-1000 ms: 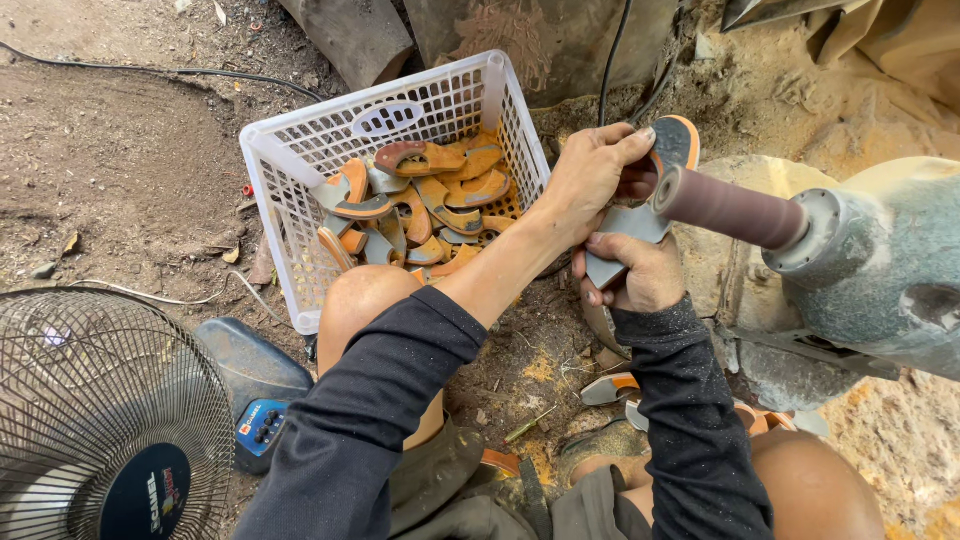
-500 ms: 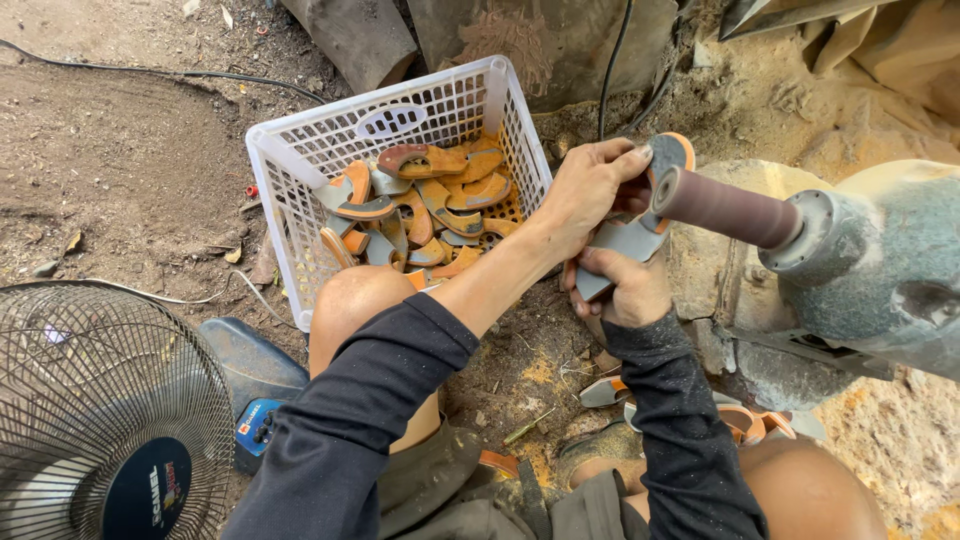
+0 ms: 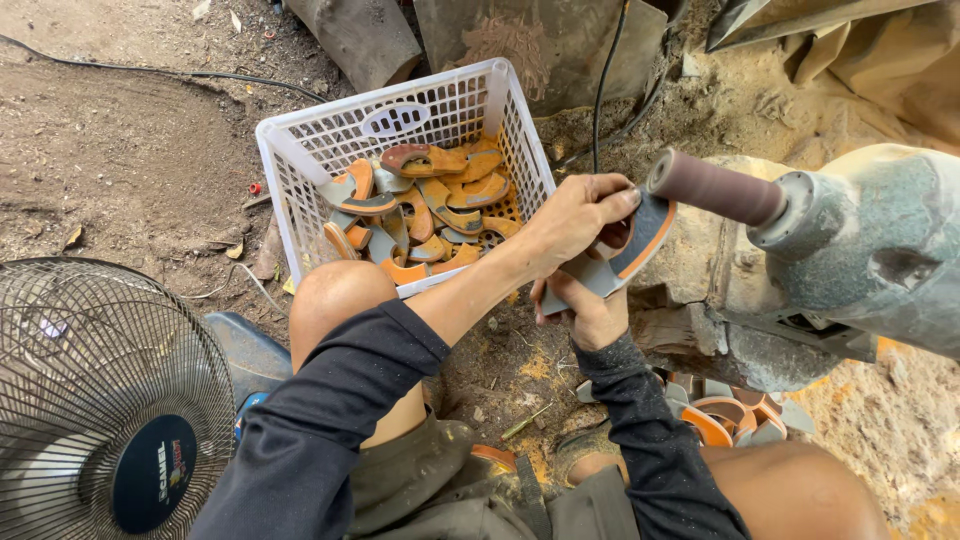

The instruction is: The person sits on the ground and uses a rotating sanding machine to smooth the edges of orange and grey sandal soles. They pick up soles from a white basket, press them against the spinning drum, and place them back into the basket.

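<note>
Clearly curved, the sole piece (image 3: 628, 250) shows grey with orange edging.

Long black sleeves (snug at the wrists), olive shorts, knees and both hands (image 3: 580, 260) bare.

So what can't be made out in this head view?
- Curved sole piece: its middle is hidden by the left hand and right hand.
- Grinder body: cut off by the right edge.
- Lower pieces in the white basket: buried under the top ones.
- Fan: cut off at left and bottom.
</note>
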